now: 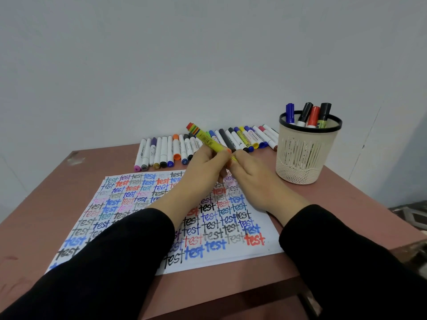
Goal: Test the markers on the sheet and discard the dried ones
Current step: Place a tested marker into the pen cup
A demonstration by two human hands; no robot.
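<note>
- Yellow plastic marker (pixel 205 139), round barrel, striped band and orange end cap: held tilted above the far edge of the sheet, orange end towards the wall.
- Left hand (pixel 203 169) curled round the barrel; right hand (pixel 254 179) pinches the near end. The tip is hidden between the hands.
- White paper sheet (pixel 215 229) covered in multicoloured "test" words, partly under black sleeves (pixel 115 262).
- Row of capped markers (pixel 161 153) behind it; the middle is blocked.
- Cream perforated plastic basket (pixel 302 155), black rim, holds four markers.
- Brown table (pixel 335 192).

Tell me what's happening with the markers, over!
Fingers of left hand and right hand grip yellow-green marker with orange end. Held above white paper sheet of test words. Nothing blocking.
</note>
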